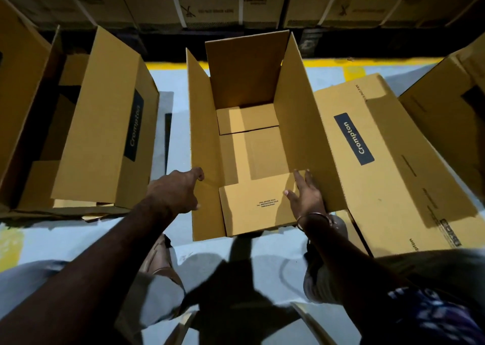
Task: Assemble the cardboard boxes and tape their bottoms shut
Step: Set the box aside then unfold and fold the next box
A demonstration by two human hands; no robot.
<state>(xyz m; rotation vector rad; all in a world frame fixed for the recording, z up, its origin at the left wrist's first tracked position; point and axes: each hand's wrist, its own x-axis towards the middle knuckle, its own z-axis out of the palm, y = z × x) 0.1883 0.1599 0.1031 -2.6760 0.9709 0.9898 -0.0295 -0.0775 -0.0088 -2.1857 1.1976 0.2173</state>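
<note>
An open brown cardboard box (204,124) stands on the floor in front of me, its top flaps up and its bottom flaps folded in. My left hand (175,190) grips the near end of the box's left flap, fingers curled over its edge. My right hand (307,195) lies flat with straight fingers against the inside of the right wall, next to the near short flap (252,208). No tape is visible in either hand.
Another open Crompton box (105,124) stands to the left, a printed Crompton box (380,161) lies against the right side, and one more box (446,114) is at far right. Strapped cartons (236,1) line the back. My feet (160,258) stand on grey floor with yellow lines.
</note>
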